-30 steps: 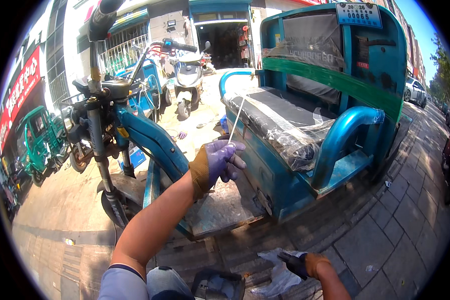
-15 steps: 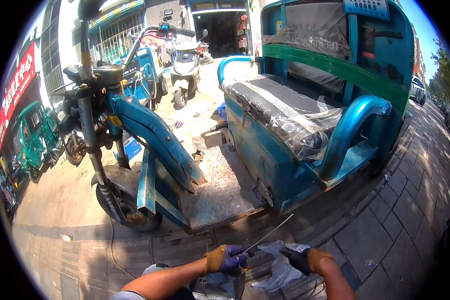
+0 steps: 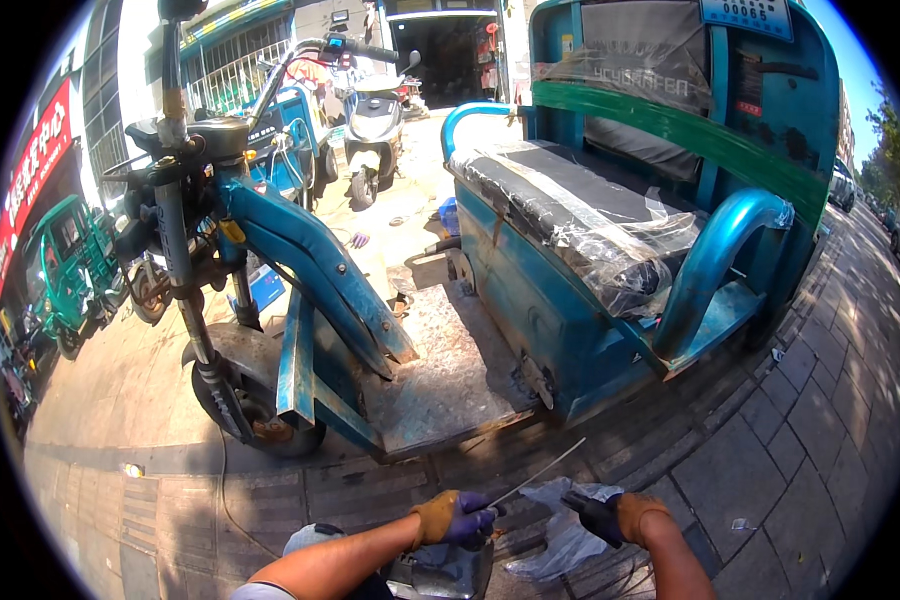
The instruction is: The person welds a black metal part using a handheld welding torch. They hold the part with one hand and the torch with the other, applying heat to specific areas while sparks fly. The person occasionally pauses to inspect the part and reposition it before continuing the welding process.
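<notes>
My left hand (image 3: 458, 518), in a tan and purple glove, is closed round a thin, straight welding rod (image 3: 542, 468). The rod slants up to the right, its far end free in the air short of the tricycle's floor plate (image 3: 445, 360). In my right hand (image 3: 622, 518), also gloved, is a black electrode holder (image 3: 576, 501) pointing up and left; the fingers hide much of it. The rod and the holder are apart. Below and between the hands lies a crumpled clear plastic bag (image 3: 555, 548). A dark grey case (image 3: 432, 574) sits under my left hand.
A blue cargo tricycle stands ahead, with its front wheel (image 3: 255, 395) at left and a plastic-wrapped black seat (image 3: 580, 215) at right. A thin cable (image 3: 225, 490) runs over the paving at left. Farther back are a white scooter (image 3: 375, 125) and a green three-wheeler (image 3: 70, 260).
The view has shifted slightly, so the tricycle's seat and back appear a little farther right. Both hands keep their hold, and the rod stays almost where it was.
</notes>
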{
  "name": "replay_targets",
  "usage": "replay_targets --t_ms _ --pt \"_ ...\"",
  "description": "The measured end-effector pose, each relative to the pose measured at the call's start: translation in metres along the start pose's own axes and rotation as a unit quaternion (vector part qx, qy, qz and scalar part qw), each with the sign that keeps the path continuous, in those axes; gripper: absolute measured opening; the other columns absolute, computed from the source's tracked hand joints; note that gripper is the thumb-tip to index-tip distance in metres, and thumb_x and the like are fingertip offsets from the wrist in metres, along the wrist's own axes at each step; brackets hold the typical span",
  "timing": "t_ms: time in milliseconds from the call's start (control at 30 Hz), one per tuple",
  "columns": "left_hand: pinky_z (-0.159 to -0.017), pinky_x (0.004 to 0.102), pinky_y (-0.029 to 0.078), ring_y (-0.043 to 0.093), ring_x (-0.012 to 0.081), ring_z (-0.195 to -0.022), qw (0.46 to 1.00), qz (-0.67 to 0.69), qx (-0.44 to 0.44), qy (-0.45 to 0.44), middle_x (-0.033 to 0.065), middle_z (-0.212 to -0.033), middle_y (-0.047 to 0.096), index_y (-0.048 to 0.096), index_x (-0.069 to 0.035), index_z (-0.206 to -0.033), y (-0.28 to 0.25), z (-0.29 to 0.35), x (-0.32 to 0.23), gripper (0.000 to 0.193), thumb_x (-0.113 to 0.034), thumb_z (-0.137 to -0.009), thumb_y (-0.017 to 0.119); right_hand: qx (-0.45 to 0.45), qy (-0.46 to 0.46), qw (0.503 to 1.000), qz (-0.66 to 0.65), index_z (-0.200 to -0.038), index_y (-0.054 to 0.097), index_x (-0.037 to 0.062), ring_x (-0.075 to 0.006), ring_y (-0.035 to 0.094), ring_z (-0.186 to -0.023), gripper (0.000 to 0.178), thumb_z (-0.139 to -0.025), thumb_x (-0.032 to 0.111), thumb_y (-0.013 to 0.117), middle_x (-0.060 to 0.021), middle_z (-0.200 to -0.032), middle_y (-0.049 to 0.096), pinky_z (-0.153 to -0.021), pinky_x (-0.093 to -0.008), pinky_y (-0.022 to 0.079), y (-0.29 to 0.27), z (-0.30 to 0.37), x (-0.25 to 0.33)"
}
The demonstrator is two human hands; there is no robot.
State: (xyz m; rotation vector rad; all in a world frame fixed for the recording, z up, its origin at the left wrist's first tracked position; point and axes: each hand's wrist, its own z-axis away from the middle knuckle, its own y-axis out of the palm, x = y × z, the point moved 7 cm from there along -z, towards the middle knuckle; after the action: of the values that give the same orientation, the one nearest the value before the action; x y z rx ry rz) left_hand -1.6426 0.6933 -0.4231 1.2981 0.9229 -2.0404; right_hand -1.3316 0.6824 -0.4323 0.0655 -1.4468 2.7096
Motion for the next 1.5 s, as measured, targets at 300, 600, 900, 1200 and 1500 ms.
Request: replay_targets --t_ms 300,600,900,1200,1500 --pt "-0.084 0.0323 0.058 0.072 0.0153 -0.092 0.996 -0.031 0.019 -0.077 0.0100 -0.101 0.076 0.067 -0.002 -0.124 -0.005 -0.001 -0.001 0.037 -0.030 -0.100 0.061 -0.009 0.008 1.000 -0.019 -0.110 0.075 0.0081 -0.0338 0.067 -0.114 0.028 -0.090 0.021 0.060 -0.0181 -0.116 0.072 -0.095 -0.0422 0.053 0.001 -0.001 -0.004" --pt "-0.076 0.0319 0.058 0.070 0.0144 -0.083 0.996 -0.045 0.004 -0.077 0.0100 -0.094 0.074 0.070 -0.003 -0.120 -0.006 -0.007 -0.003 0.034 -0.027 -0.098 0.064 0.008 0.021 1.000 -0.022 -0.111 0.074 0.0087 -0.0331 0.066 -0.116 0.028 -0.090 0.019 0.060 -0.0182 -0.119 0.071 -0.097 -0.0416 0.052 -0.002 0.003 -0.003" --pt "-0.073 0.0346 0.052 0.066 0.0194 -0.075 0.947 -0.266 -0.035 -0.177 0.0090 -0.087 0.074 0.072 -0.004 -0.112 -0.063 -0.011 0.046 0.036 -0.036 -0.096 0.066 0.001 -0.004 0.997 -0.076 -0.108 0.073 0.0067 -0.0350 0.069 -0.107 0.022 -0.087 0.013 0.068 -0.0204 -0.110 0.072 -0.090 -0.0426 0.054 -0.002 0.003 0.001" --pt "-0.082 0.0394 0.054 0.071 0.0333 -0.097 0.923 -0.358 -0.022 -0.142 0.0152 -0.103 0.074 0.073 -0.012 -0.117 -0.137 0.030 0.162 0.034 -0.036 -0.093 0.068 -0.002 -0.005 0.997 -0.073 -0.107 0.073 0.0055 -0.0379 0.070 -0.097 0.036 -0.087 0.034 0.067 -0.0216 -0.099 0.073 -0.084 -0.0433 0.054 -0.005 0.008 0.008" --pt "-0.100 0.0461 0.050 0.059 0.0395 -0.123 0.899 -0.425 0.044 -0.099 0.0168 -0.134 0.063 0.060 -0.017 -0.136 -0.050 -0.021 0.274 0.052 -0.040 -0.090 0.069 0.039 0.046 0.995 -0.085 -0.107 0.074 0.0091 -0.0357 0.072 -0.092 0.035 -0.085 0.036 0.067 -0.0186 -0.093 0.074 -0.080 -0.0417 0.054 0.007 0.023 0.016"
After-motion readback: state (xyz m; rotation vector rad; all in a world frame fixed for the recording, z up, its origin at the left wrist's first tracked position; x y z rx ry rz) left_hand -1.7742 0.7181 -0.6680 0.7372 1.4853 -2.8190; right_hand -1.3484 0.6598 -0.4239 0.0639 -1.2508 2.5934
